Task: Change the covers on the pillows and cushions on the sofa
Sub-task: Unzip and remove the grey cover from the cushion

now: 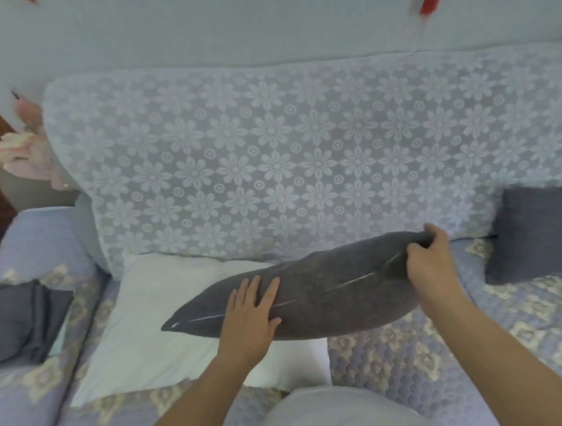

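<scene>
A dark grey covered cushion [329, 297] lies edge-up across the sofa seat, partly over a bare white pillow [146, 322]. My left hand [251, 315] lies flat on the cushion's near face with fingers spread. My right hand [428, 260] grips the cushion's upper right corner, the fabric bunched in its fingers. A second grey cushion [545, 232] leans against the backrest at the right. Folded dark grey covers [15, 320] are stacked on the left armrest.
The sofa seat [490, 337] wears a quilted lilac cover, and a lace flower-pattern throw [301, 156] drapes the backrest. Pink flowers [23, 148] stand beyond the left armrest. My knee in light grey cloth [340, 420] fills the bottom centre.
</scene>
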Demonstrator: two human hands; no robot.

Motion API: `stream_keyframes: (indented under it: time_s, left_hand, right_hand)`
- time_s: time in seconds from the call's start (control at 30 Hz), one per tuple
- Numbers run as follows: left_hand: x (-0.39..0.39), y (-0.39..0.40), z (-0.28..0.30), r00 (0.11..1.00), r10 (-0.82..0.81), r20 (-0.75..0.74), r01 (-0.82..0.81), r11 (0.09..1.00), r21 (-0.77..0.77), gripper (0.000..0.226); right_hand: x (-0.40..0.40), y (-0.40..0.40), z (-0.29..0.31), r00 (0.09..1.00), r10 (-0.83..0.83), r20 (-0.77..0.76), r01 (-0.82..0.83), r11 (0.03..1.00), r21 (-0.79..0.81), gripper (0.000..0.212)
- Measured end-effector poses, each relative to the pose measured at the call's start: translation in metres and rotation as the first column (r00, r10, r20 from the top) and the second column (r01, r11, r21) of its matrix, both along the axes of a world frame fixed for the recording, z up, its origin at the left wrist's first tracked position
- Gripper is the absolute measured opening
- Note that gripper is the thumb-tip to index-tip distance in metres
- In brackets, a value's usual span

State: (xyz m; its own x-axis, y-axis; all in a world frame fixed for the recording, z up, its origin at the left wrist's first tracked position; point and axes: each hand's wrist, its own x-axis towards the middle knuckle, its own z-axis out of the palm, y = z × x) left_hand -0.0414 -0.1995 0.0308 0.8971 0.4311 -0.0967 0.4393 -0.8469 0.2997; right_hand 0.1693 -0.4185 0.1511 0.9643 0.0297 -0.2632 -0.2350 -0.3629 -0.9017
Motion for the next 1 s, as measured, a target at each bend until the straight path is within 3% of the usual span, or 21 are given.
stream_keyframes:
  time_s: [0.07, 0.13, 0.2, 0.3, 0.4, 0.53, 0.6, 0.67, 0.73, 0.8, 0.9, 1.0]
  left_hand:
    - [-0.015, 0.015, -0.013, 0.995, 0.038, -0.097, -0.028, 0.994, 0.105, 0.08]
    - [-0.032, 0.031, -0.023, 0.97, 0.195, -0.143, -0.168, 0.969, 0.181, 0.083]
    - [-0.047, 0.043, -0.029, 0.948, 0.263, -0.181, -0.223, 0.951, 0.215, 0.076]
    - [-0.047, 0.051, -0.024, 0.962, 0.216, -0.165, -0.217, 0.976, 0.012, 0.053]
    - [-0.021, 0.027, 0.012, 0.988, 0.111, 0.107, -0.086, 0.972, -0.221, 0.035]
    - [0.029, -0.042, 0.093, 0.908, -0.122, 0.401, 0.256, 0.919, -0.301, 0.019]
    - [0.041, -0.062, 0.13, 0.868, -0.002, 0.497, 0.226, 0.892, -0.39, 0.016]
    - [0.044, -0.065, 0.152, 0.847, 0.203, 0.491, 0.112, 0.835, -0.539, 0.019]
    - [0.043, -0.066, 0.163, 0.853, 0.292, 0.432, 0.05, 0.779, -0.625, 0.021]
    - [0.04, -0.07, 0.165, 0.869, 0.283, 0.407, 0.054, 0.762, -0.645, 0.018]
    - [0.033, -0.076, 0.155, 0.877, 0.256, 0.407, 0.056, 0.787, -0.614, 0.016]
    - [0.024, -0.082, 0.147, 0.871, 0.249, 0.424, 0.052, 0.811, -0.583, 0.008]
  right_hand:
    - [0.006, -0.005, -0.012, 1.0, -0.031, 0.003, 0.031, 0.994, -0.101, 0.061]
    - [0.01, -0.016, -0.028, 0.998, -0.037, -0.046, 0.029, 0.984, -0.174, 0.062]
    - [0.011, -0.034, -0.042, 0.99, -0.059, -0.129, 0.026, 0.97, -0.241, 0.067]
    - [0.0, -0.06, -0.063, 0.959, -0.084, -0.272, -0.047, 0.895, -0.443, 0.073]
    - [-0.027, -0.073, -0.081, 0.926, -0.142, -0.351, -0.151, 0.711, -0.686, 0.073]
    - [-0.042, -0.052, -0.081, 0.929, 0.136, -0.344, -0.336, 0.698, -0.632, 0.055]
    - [-0.041, -0.04, -0.065, 0.963, 0.189, -0.191, -0.268, 0.711, -0.649, 0.044]
    - [-0.042, -0.035, -0.037, 0.989, 0.15, -0.002, -0.124, 0.809, -0.574, 0.035]
    - [-0.05, -0.036, -0.003, 0.987, 0.114, 0.117, -0.061, 0.921, -0.384, 0.025]
    - [-0.067, -0.031, 0.027, 0.969, 0.162, 0.188, -0.129, 0.976, -0.176, 0.016]
    - [-0.094, -0.014, 0.045, 0.867, 0.411, 0.281, -0.401, 0.911, -0.094, 0.018]
    - [-0.108, -0.002, 0.027, 0.755, 0.571, 0.321, -0.516, 0.821, -0.246, 0.016]
